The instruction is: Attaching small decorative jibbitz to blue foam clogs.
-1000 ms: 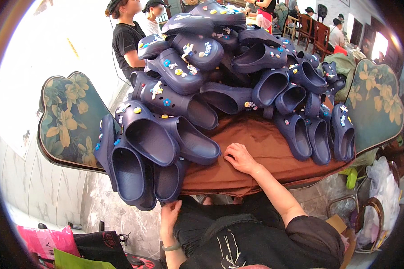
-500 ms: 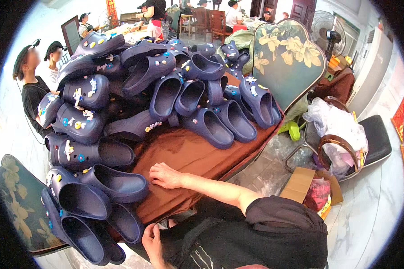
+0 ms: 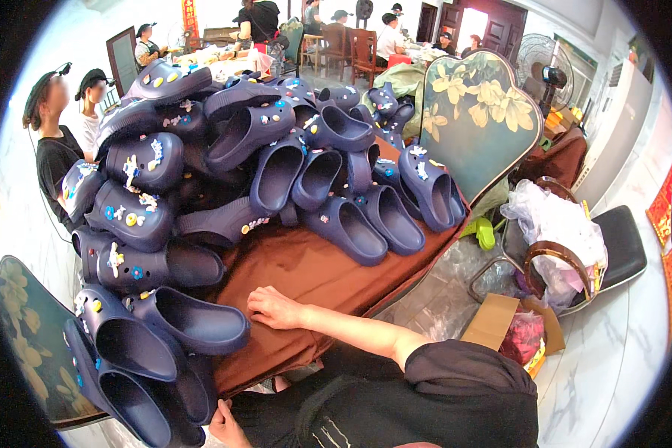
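Clogs (image 3: 205, 321) judged light, flex.; best gripped @ heel rim (image 3: 237, 337). R hand (image 3: 275, 308) curled on worktop (image 3: 306, 272), L hand (image 3: 225, 427) apart; both grips unclear.

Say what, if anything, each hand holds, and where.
The right hand rests on the brown cloth, seemingly holding nothing; whether the left hand grips anything cannot be told.

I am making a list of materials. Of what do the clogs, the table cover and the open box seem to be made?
Clogs: probably moulded foam or rubber, matte navy, with thick, rounded walls.
Table cover: likely brown fabric, slightly sheened, creased and draping.
Open box: apparently brown cardboard, matte, with stiff folded-out flaps.
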Available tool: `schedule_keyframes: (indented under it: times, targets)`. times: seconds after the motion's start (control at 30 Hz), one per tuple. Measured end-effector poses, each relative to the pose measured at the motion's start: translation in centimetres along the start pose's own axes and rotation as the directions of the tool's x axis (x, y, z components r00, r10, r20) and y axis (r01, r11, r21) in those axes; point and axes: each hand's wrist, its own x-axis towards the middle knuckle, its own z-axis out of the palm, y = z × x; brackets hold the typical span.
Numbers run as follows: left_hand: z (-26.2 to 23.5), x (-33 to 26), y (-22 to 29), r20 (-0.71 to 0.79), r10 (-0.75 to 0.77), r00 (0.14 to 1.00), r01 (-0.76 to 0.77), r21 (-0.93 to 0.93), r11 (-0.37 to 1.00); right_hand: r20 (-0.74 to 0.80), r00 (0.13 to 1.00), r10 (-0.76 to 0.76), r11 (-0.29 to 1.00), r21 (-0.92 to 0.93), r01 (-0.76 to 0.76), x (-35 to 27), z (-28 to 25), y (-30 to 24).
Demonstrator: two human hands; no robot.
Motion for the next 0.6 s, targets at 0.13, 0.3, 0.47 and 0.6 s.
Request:
schedule_keyframes:
  times: [0.13,0.3,0.47,0.6]
  targets:
    - [0.3,-0.1,0.5,-0.011,-0.046,0.999,0.044,-0.1,0.994,0.022,1.0,0.023,1.0,0.013,-0.023,0.0,-0.2,0.0]
    - [0.8,-0.8,1.7,0.435,0.068,0.898,0.036,-0.226,0.973,0.012,0.999,0.034,0.999,0.012,-0.034,0.0,-0.3,0.2]
    - [4.5,0.5,5.3,0.42,0.328,0.846,-0.192,-0.333,0.923,0.008,0.998,0.063,0.998,0.003,-0.063,-0.1,-0.9,0.2]
    - [7.9,2.9,7.9,0.325,0.481,0.814,-0.368,-0.35,0.861,0.056,0.995,0.079,0.996,0.028,-0.081,0.6,-0.2,-0.1]
